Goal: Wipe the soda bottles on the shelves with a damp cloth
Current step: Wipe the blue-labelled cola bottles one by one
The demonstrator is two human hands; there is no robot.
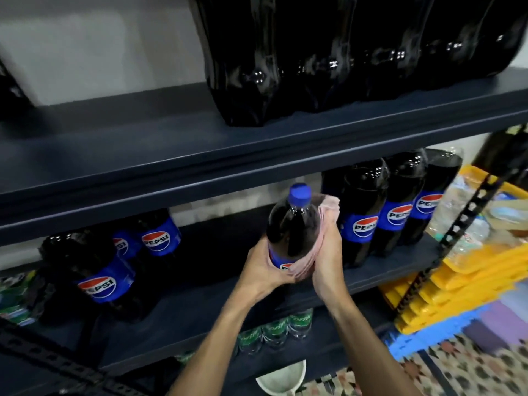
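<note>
- One Pepsi bottle (pixel 288 224), frame centre, is mid-wipe: left hand (pixel 263 267) grips its label, right hand (pixel 325 252) wraps the pink cloth (pixel 323 212) round its side.
- Shelved bottles (pixel 363 218) either side: possibly unwiped, hard to tell.

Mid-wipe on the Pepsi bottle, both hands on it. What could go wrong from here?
1. The bottle looks lifted off the shelf, gripped by the left hand while the right hand wraps the damp cloth around it. A wet surface could slip.
2. The row of Pepsi bottles stands close beside the right hand. A wide wipe might knock one over.
</note>
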